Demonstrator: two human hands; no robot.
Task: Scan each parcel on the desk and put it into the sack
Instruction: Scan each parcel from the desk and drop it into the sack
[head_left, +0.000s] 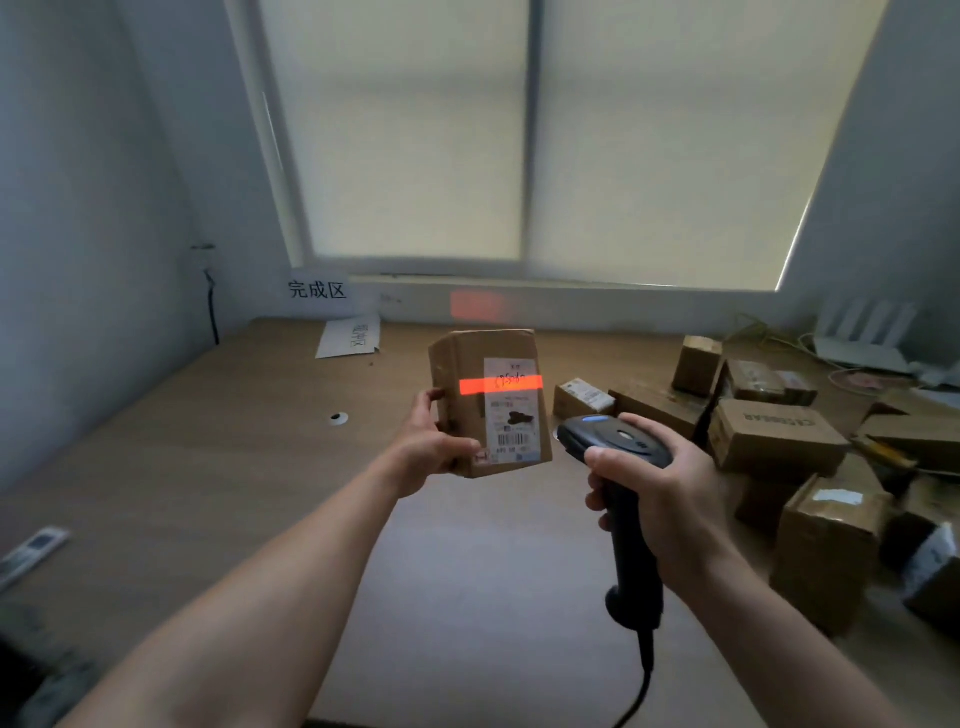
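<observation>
My left hand (434, 441) grips a small brown cardboard parcel (467, 364) upright above the desk, its white shipping label facing me. A red scan line crosses the upper part of that label. My right hand (660, 488) holds a black handheld barcode scanner (615, 441) by its handle, head pointed at the parcel from just to its right. The scanner's cable hangs down toward the bottom edge. No sack shows in this view.
A heap of several cardboard parcels (774, 436) covers the desk's right side. The wooden desk (234, 441) has a cable hole (338, 417), a fallen paper sign (350, 338), and a printed sign (317, 289) on the wall. A flat device (31, 551) lies at the left edge.
</observation>
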